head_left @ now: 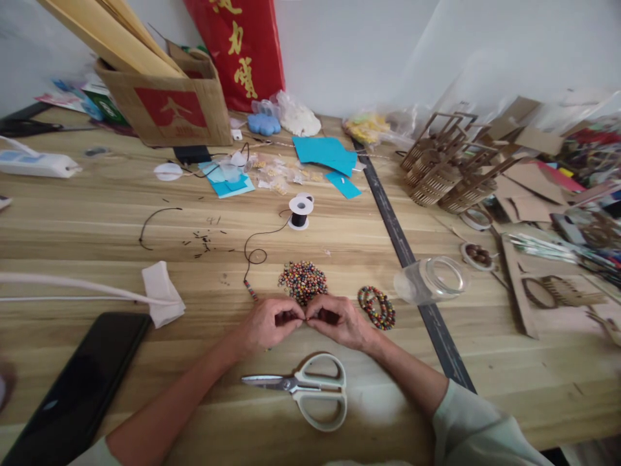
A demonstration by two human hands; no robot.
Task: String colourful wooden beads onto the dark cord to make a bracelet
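My left hand and my right hand meet fingertip to fingertip, both pinched closed, just in front of a pile of small multicoloured beads. A thin black cord runs from a white spool toward my left hand; several beads are threaded on it where it disappears behind that hand. At the right fingertips a tiny reddish spot looks like a bead, mostly covered. Right of my right hand lies a coiled beaded bracelet. White-handled scissors rest below my hands, blades pointing left.
A clear glass jar lies on its side at the right. A black phone and folded white tissue are on the left. Cord scraps, blue paper, a cardboard box and small woven baskets lie farther back.
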